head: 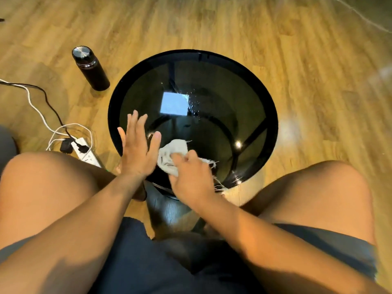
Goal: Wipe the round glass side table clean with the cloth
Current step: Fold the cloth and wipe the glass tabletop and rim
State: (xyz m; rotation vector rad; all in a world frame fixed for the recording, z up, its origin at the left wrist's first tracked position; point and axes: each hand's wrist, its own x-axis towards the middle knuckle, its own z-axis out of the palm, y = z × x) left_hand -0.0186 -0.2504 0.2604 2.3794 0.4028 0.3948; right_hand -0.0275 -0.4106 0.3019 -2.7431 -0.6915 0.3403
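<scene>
The round glass side table point(212, 81) has a dark tinted top with a black rim and stands on the wood floor between my knees. Water droplets point(194, 102) glisten near its middle beside a bright square reflection. A crumpled white cloth point(172, 150) with frayed threads lies on the near part of the glass. My right hand point(191, 177) is closed on the cloth and presses it on the glass. My left hand point(139, 145) is over the table's near left edge, fingers spread, holding nothing.
A black flask with a metal lid point(90, 67) stands on the floor left of the table. A white power strip point(87, 152) with plugs and trailing black and white cables point(42, 111) lies by my left knee. Bare wood floor stretches behind and to the right.
</scene>
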